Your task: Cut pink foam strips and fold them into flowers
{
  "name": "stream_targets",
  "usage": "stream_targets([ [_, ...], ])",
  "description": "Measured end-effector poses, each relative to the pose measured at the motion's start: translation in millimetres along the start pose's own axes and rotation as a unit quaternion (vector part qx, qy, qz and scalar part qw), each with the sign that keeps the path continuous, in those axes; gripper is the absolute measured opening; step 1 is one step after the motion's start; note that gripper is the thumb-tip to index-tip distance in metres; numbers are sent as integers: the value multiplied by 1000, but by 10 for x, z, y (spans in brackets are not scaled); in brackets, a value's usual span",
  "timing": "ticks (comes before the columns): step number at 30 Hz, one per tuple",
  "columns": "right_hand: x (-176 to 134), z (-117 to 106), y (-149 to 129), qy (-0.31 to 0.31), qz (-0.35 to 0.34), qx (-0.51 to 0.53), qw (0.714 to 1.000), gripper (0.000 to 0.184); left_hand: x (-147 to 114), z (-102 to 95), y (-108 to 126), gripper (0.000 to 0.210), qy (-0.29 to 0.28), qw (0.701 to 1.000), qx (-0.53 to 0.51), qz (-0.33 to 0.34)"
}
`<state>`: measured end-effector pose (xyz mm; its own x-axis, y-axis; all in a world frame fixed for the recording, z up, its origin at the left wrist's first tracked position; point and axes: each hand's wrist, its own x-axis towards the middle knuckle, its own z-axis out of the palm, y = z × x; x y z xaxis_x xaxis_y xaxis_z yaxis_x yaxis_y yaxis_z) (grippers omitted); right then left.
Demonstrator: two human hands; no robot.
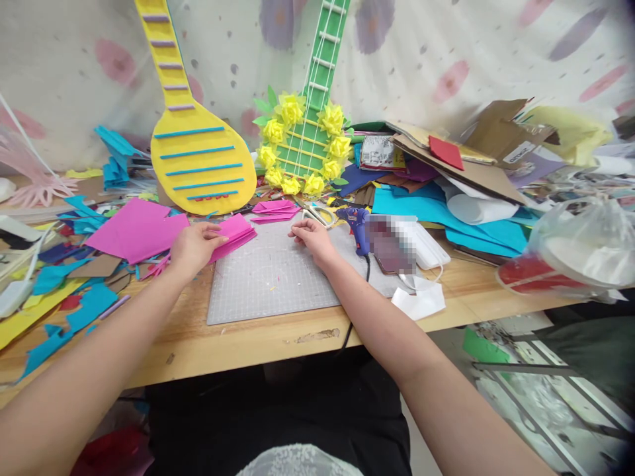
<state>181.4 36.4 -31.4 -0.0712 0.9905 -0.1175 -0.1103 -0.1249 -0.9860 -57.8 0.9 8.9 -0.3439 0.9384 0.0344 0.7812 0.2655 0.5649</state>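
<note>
Left hand (191,250): thumb and fingers pinched the left end of the magenta paper stack (237,235), probably to keep its layers together.
Magenta paper stack: it lay at the back left corner of the gridded cutting mat (278,285), between both hands.
Right hand (313,240): fingers curled narrow over the mat's back edge, apart from the stack; whether they held something thin, I could not tell.
Cutting mat: it lay near the tabletop (191,344)'s front edge, likely to protect the wood.
Scissors (326,218): just behind the right hand, seemingly for easy reach.
Glue gun (358,231): beside them, its cord trailing over the tabletop's front edge.
</note>
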Motion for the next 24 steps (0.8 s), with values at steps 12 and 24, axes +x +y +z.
stream_targets([
  [12,-7,4,-3,-18,-4,-37,999,6,214,41,-97,36,19,950,-307,-50],
  [24,-59,-243,-125,-141,-304,-404,851,87,-477,647,377,31,-7,951,15,307],
])
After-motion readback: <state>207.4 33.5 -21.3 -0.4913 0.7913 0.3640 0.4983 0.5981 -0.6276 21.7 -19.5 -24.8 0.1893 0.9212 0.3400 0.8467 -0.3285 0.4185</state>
